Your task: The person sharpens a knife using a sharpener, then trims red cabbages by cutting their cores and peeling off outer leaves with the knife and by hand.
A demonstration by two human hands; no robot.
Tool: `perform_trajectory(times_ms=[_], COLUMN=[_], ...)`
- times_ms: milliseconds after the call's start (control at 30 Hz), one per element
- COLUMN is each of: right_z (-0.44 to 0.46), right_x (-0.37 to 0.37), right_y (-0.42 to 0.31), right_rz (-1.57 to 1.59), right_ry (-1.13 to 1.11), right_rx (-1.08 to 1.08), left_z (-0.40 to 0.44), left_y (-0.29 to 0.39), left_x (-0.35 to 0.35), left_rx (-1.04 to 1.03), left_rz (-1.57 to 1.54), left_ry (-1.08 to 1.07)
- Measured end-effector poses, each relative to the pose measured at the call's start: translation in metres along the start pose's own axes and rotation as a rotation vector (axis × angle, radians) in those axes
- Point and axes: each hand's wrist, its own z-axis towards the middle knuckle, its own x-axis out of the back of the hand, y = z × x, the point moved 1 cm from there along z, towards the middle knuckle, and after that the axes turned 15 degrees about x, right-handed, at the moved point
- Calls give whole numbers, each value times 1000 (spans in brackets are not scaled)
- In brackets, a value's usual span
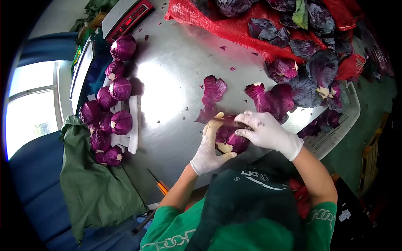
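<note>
A red cabbage [238, 143] with a pale cut stem end is held just above the metal table, close to my apron. My gloved left hand [208, 151] grips it from the left, thumb low by the stem and fingers up along its side. Over its upper right side lies my gloved right hand [268, 133], fingers curled and pressed together. A dark, blurred strip runs from those fingers towards my left fingertips; whether it is a leaf or a blade I cannot tell. Loose purple leaves [214, 88] lie just beyond the cabbage.
Several trimmed cabbages [121, 88] stand in rows at the left, beside a red scale [133, 19]. Red mesh sacking [209, 25] with dark cabbages and leaves covers the far right. A white crate [341, 129] sits at right. An orange-handled tool [161, 187] lies near the front edge.
</note>
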Motion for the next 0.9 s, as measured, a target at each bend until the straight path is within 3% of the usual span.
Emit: perform_trajectory(times_ms=[67,133,200,267,333,400,467,500,567,600,700,833,900], right_z=[-1,-9,-19,-26,-23,-20,-13,-10,-7,-8,-11,-11,-5], right_x=[0,12,30,34,13,-20,-54,-62,-69,-76,-81,-69,-52], right_y=[-4,25,65,58,26,8,-6,-12,-22,-21,-5,-2,-7], right_rz=[-181,-327,-556,-399,174,250,413,409,485,461,763,606,440], right_ry=[-31,285,424,390,237,166,166,213,199,226,333,412,417], right_rx=[14,-5,-301,-416,-481,-256,-250,-215,-255,-218,-425,-341,-261], left_z=[2,-2,-8,-12,-27,-36,-45,-49,-52,-52,-50,-41,-27], left_y=[-2,-10,-17,-31,-43,-52,-50,-55,-53,-49,-39,-43,-29], left_x=[3,6,11,17,21,24,18,11,-3,1,7,8,14], left_rx=[21,33,13,20,50,142,176,307,559,556,618,509,314], left_rz=[-163,-240,-288,-307,-333,-530,-648,-708,-883,-882,-1204,-1055,-470], left_ry=[-75,-128,-161,-150,-146,-186,-169,-64,169,180,99,95,181])
